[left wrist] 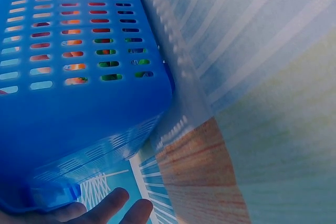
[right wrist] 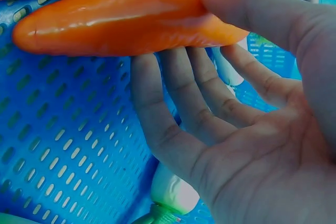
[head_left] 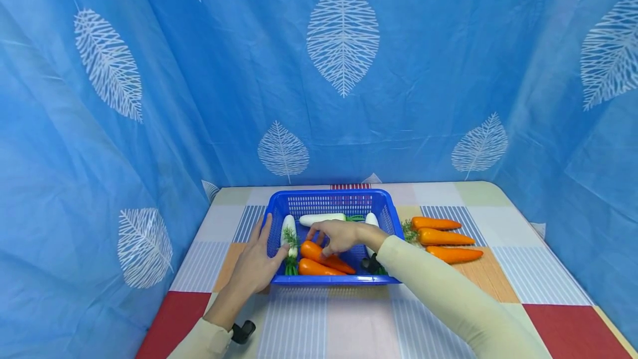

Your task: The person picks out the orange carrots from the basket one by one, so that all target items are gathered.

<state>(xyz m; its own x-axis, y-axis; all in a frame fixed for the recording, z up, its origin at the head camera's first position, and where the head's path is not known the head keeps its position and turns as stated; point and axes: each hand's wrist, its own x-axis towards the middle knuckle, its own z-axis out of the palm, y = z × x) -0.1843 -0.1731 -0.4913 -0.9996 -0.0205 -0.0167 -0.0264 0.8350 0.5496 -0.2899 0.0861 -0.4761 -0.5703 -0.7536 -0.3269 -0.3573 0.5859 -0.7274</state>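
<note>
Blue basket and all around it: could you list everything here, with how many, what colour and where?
Basket: 1, blue, on the tablecloth
Basket carrots: 2, orange, near side of the basket
White radishes: 3, white with green tops, basket's left, far and right sides
Table carrots: 3, orange, right of the basket
Tablecloth: 1, multicoloured patchwork, under everything
Leaf-print curtain: panel count unclear, blue and white, behind and both sides
Wrist devices: 2, black, one per wrist
Sleeves: 2, cream, forearms
Left grip: 1, bare, at basket's left rim
Right grip: 1, bare, holding the farther basket carrot
</note>
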